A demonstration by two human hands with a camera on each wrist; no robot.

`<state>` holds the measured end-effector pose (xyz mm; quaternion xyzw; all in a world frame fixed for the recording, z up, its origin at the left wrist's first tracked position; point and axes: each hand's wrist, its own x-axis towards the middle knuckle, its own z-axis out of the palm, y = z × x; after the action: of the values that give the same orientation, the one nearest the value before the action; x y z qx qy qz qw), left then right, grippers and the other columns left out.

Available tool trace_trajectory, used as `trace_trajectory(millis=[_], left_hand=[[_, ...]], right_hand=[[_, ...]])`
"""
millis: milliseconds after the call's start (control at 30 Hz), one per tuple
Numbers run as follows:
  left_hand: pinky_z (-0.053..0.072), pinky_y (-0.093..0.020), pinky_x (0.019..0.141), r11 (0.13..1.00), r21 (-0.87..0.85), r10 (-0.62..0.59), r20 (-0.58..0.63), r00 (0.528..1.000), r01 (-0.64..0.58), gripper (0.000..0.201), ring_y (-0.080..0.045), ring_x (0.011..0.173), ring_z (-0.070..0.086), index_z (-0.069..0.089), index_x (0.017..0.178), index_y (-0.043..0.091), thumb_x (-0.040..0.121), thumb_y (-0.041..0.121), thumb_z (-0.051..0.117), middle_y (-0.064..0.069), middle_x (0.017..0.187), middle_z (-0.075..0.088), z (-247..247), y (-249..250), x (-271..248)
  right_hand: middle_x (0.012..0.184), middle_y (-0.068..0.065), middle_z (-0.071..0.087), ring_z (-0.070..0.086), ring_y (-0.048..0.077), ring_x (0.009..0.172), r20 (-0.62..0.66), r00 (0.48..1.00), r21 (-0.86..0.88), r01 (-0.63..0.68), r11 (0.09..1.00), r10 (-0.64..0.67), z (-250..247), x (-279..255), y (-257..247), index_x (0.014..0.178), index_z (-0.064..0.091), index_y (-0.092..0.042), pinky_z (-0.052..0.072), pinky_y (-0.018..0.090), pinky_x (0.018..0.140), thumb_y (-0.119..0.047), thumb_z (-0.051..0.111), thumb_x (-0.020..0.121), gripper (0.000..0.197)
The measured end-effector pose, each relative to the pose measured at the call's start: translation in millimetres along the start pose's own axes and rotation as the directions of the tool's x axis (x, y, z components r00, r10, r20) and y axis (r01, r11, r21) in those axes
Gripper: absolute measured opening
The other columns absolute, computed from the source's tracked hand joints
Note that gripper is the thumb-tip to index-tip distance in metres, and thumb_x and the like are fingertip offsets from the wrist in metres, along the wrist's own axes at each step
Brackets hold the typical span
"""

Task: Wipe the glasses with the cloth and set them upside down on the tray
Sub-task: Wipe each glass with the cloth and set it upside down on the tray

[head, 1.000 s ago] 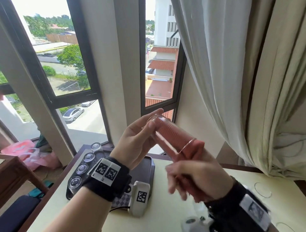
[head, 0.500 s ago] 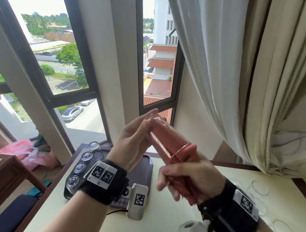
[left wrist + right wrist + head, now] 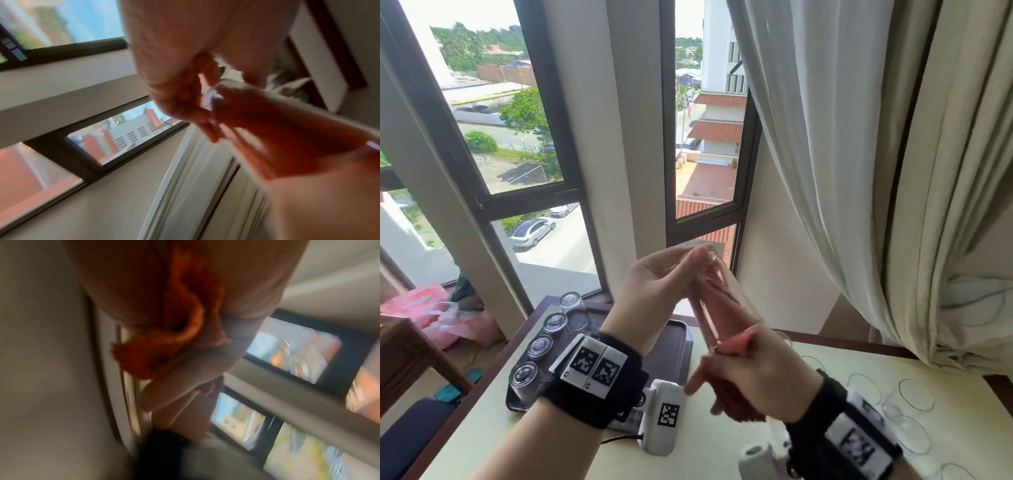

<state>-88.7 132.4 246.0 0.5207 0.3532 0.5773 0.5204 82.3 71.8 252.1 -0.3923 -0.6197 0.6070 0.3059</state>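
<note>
Left hand (image 3: 654, 291) pinches tilted glass (image 3: 722, 301) by its base; right hand (image 3: 756, 387) grips pink cloth (image 3: 736, 342) stuffed inside.

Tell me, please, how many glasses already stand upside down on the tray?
4, in a row along the tray's left edge: nearest, second, third, farthest. The left hand's forearm may hide others.

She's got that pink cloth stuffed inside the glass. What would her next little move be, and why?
Probably drawing the cloth out of the glass. The right hand grips the cloth's tail at the rim while the left hand holds the base, and the cloth fills the inside. Four glasses already stand upside down on the tray.
</note>
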Motion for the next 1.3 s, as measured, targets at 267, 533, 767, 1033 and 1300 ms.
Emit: trace_trajectory(millis=[267,533,767,1033,1300], left_hand=[[0.064,-0.043,0.079,0.996,-0.059,-0.068,-0.058,0.996,0.065,0.047,-0.028,0.085,0.074,0.082,0.107,0.013,0.079,0.05,0.089,-0.016,0.099,0.079,7,-11,0],[0.063,-0.023,0.069,0.939,0.336,-0.007,-0.211,0.977,0.079,0.033,-0.012,0.082,0.079,0.084,0.098,0.018,0.076,0.043,0.088,0.003,0.085,0.082,19,-7,-11],[0.062,-0.04,0.091,0.966,-0.258,-0.049,-0.059,0.997,0.032,0.06,-0.027,0.099,0.073,0.078,0.12,0.011,0.078,0.053,0.088,-0.017,0.112,0.075,3,-29,-34],[0.064,-0.032,0.079,0.936,0.339,0.022,-0.336,0.941,0.1,0.038,-0.014,0.086,0.08,0.083,0.098,0.019,0.076,0.05,0.086,0.001,0.087,0.082,-1,-12,-33],[0.064,-0.041,0.088,0.984,-0.18,-0.027,-0.065,0.998,0.015,0.065,-0.032,0.106,0.07,0.075,0.125,0.015,0.073,0.05,0.094,-0.024,0.125,0.072,-50,-23,-21]], right_hand=[[0.074,0.009,0.077,0.062,0.013,0.046,-0.173,0.972,-0.454,0.063,0.889,-0.158,-12,0,5,0.106,0.063,-0.001,0.042,0.015,0.05,0.005,0.069,0.089,0.019],[0.121,-0.009,0.073,0.07,0.021,0.078,-0.07,0.965,-0.592,0.165,0.789,-0.254,-18,11,44,0.148,0.047,-0.047,0.057,0.029,0.064,0.014,0.05,0.083,0.089],[0.071,0.015,0.074,0.061,0.02,0.04,0.22,0.975,0.27,-0.101,0.958,0.04,-15,-10,16,0.106,0.06,0.007,0.05,0.028,0.042,0.004,0.06,0.096,0.011],[0.141,-0.027,0.056,0.065,0.01,0.09,0.101,0.967,-0.811,0.217,0.544,-0.235,-2,21,39,0.15,0.032,-0.062,0.049,0.02,0.079,0.006,0.046,0.086,0.095],[0.072,0.028,0.067,0.057,0.018,0.038,0.334,0.94,0.523,-0.126,0.843,-0.066,-7,36,31,0.122,0.069,-0.006,0.045,0.019,0.035,-0.019,0.078,0.087,0.038]])
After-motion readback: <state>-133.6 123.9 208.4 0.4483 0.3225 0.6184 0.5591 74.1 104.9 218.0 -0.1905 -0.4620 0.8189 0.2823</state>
